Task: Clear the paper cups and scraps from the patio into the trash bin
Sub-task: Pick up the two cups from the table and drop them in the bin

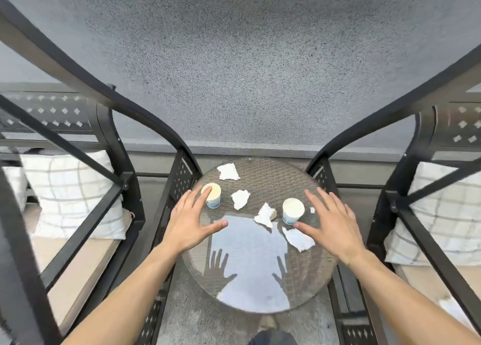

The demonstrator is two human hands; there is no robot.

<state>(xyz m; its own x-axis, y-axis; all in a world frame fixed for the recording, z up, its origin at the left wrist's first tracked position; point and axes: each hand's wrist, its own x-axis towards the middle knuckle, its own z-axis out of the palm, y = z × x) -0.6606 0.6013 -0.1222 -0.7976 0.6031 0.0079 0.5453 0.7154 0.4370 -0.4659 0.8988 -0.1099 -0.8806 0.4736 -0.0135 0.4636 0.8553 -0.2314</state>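
Two white paper cups with blue print stand upright on a round glass-topped wicker table (pixel 260 287). The left cup (pixel 213 196) is right by my left hand (pixel 191 221), whose spread fingers overlap its rim. The right cup (pixel 292 210) stands just left of my right hand (pixel 330 225), which hovers open with its thumb near the cup's base. Several torn white paper scraps lie between and around the cups: one at the far edge (pixel 228 172), one in the middle (pixel 240 198), one beside the right cup (pixel 265 215), one under my right thumb (pixel 298 239). No trash bin is in view.
Black metal patio chairs flank the table, the left chair (pixel 125 188) and right chair (pixel 395 201), each with a white checked cushion. A tiny white scrap (pixel 312 210) lies by my right fingers. A grey stucco wall rises behind. My shoe shows below the table.
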